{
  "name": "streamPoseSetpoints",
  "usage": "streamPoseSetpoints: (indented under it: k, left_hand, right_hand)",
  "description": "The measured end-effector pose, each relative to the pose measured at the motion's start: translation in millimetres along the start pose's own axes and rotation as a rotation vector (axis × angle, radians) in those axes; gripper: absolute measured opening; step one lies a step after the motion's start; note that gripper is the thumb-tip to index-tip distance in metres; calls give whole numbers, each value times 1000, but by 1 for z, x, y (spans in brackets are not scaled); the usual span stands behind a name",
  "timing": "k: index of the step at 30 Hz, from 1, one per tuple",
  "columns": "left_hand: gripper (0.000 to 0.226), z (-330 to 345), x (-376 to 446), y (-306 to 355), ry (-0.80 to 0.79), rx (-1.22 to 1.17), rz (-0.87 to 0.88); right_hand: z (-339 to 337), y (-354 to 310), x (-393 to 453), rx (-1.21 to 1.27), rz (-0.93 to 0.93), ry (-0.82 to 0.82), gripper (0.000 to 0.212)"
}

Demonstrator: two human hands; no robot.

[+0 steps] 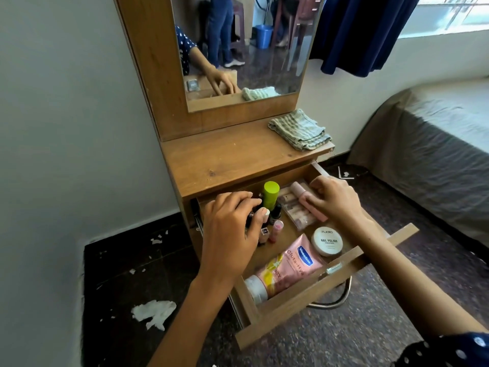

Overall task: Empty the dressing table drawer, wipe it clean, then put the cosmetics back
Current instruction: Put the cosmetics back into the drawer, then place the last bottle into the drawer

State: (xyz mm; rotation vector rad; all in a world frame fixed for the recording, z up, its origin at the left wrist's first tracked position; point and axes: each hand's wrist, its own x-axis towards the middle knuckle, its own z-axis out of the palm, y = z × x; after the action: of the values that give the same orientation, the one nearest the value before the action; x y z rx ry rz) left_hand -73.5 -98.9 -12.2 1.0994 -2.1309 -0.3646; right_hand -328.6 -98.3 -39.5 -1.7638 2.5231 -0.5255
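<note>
The wooden drawer (pixel 299 305) of the dressing table stands pulled out, full of cosmetics. My left hand (pixel 232 231) curls around small dark nail polish bottles (pixel 275 211) at the drawer's back left. My right hand (pixel 336 200) grips a pink tube (pixel 311 209) lying over a clear case of lipsticks (pixel 296 213). A lime-capped bottle (pixel 271 194) stands between the hands. A pink Vaseline tube (pixel 288 266) and a round white nail polish remover tub (pixel 327 241) lie nearer the front. A folded striped cloth (pixel 300 131) rests on the tabletop.
The mirror (pixel 246 49) above reflects my hand and people behind me. A bed (pixel 436 154) stands at the right, a blue curtain (pixel 362 33) by the window. Torn paper bits (pixel 153 312) litter the dark floor at the left. A metal stool ring (pixel 336 300) shows under the drawer.
</note>
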Motion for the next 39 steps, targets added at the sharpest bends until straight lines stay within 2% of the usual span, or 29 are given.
streamPoseSetpoints:
  k: [2, 4, 10, 13, 15, 18, 20, 22, 27, 32, 39]
  left_hand:
    - [22, -5, -10, 9, 1, 34, 31]
    - [22, -10, -26, 21, 13, 77, 92]
    - [30, 3, -96, 51, 1, 175, 440]
    - [32, 20, -133, 51, -29, 221, 619]
    - [36, 33, -152, 45, -65, 261, 673]
    - [58, 52, -175, 32, -165, 383, 648]
    - [81, 63, -186, 22, -253, 479, 537]
    - [91, 72, -192, 13, -303, 549, 416]
    - [95, 82, -193, 1, -295, 684, 357]
    - [108, 80, -175, -2, -272, 700, 311]
    - [92, 73, -131, -19, -287, 755, 199]
  right_hand:
    - [-10, -6, -12, 43, -20, 29, 33]
    - [-21, -11, -33, 124, -79, 126, 28]
    - [-39, -5, -136, 303, -233, 435, 14]
    - [-18, 8, -193, 266, -306, 482, 16]
    - [5, 19, -222, 229, -334, 463, 23]
    - [45, 32, -249, 151, -355, 351, 44]
    - [68, 36, -255, 85, -327, 259, 57]
    - [83, 38, -256, 46, -284, 186, 64]
    - [94, 42, -246, 33, -267, 141, 67]
    - [93, 36, -227, 39, -276, 106, 67]
    - [98, 14, -171, 41, -298, 49, 68]
